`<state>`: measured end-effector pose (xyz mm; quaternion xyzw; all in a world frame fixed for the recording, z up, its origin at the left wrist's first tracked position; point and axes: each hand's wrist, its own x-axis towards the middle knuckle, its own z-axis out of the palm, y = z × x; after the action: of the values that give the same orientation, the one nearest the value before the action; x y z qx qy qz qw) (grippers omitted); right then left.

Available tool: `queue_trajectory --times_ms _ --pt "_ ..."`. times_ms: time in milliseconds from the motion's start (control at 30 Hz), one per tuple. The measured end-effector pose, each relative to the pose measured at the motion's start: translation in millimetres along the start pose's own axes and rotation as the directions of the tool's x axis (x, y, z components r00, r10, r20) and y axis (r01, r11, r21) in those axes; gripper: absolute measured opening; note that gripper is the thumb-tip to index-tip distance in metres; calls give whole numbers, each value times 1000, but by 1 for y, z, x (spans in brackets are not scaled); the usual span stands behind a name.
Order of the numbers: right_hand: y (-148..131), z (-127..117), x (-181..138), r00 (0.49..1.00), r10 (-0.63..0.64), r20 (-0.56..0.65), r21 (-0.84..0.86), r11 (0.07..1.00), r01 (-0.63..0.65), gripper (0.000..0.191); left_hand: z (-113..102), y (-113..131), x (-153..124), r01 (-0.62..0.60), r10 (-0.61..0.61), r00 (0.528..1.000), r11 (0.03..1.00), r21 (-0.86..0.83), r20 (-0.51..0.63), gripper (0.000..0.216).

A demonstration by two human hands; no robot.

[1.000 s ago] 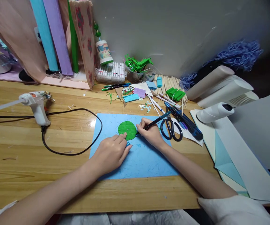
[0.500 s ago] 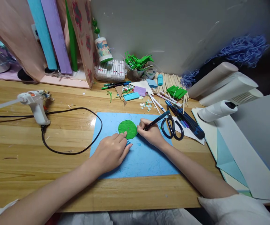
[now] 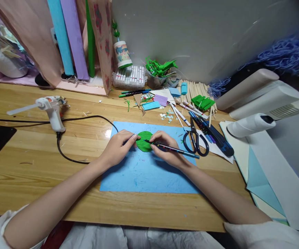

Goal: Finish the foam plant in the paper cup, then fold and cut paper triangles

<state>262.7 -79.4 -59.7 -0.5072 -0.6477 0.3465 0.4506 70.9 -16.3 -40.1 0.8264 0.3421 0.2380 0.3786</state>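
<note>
A round green disc [image 3: 144, 147] with a ridged, papery surface is over the blue sheet [image 3: 139, 176]. Thumb and fingers of my left hand [image 3: 117, 147] close on its left edge; a small bluish piece, too hidden to name, shows between them. My right hand [image 3: 168, 148] grips a slim dark felt-tip pen [image 3: 174, 149] with coloured dots and a blue end. The pen lies nearly flat, its tip at about the middle of the disc. Black-handled scissors [image 3: 196, 141] rest just right of my right hand.
A white glue gun [image 3: 53, 112] stands at left, its black cable running to the sheet. Behind are paper scraps [image 3: 161, 100], a marker box [image 3: 130, 77] and wooden sticks [image 3: 193, 90]. A blue cutter [image 3: 220, 143] and white roll [image 3: 250, 125] lie at right.
My left hand has gone from the disc's lower edge to its left edge. The pen tip has shifted from the lower right edge to the disc's middle, and the pen now points lower right.
</note>
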Motion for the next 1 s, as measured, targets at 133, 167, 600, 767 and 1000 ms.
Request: queue_trajectory --times_ms 133,167,600,767,1000 --pt "-4 9 -2 986 -120 120 -164 977 139 12 1 0 0 24 -23 1000 999 -29 7 42" --pt "-4 11 -2 985 -125 121 -189 971 146 12 1 0 0 28 -27 1000 999 -36 6 42" --pt "-5 13 -1 992 -80 102 -239 966 102 11 3 -2 1 33 -34 999 999 -40 -9 41" --pt "-4 13 -1 994 -72 87 -237 967 91 9 4 -3 1 34 -35 999 999 -42 -13 41" --pt "-1 13 -1 993 -95 72 -237 965 109 7 5 -4 1 40 -41 999 998 -43 -18 41"
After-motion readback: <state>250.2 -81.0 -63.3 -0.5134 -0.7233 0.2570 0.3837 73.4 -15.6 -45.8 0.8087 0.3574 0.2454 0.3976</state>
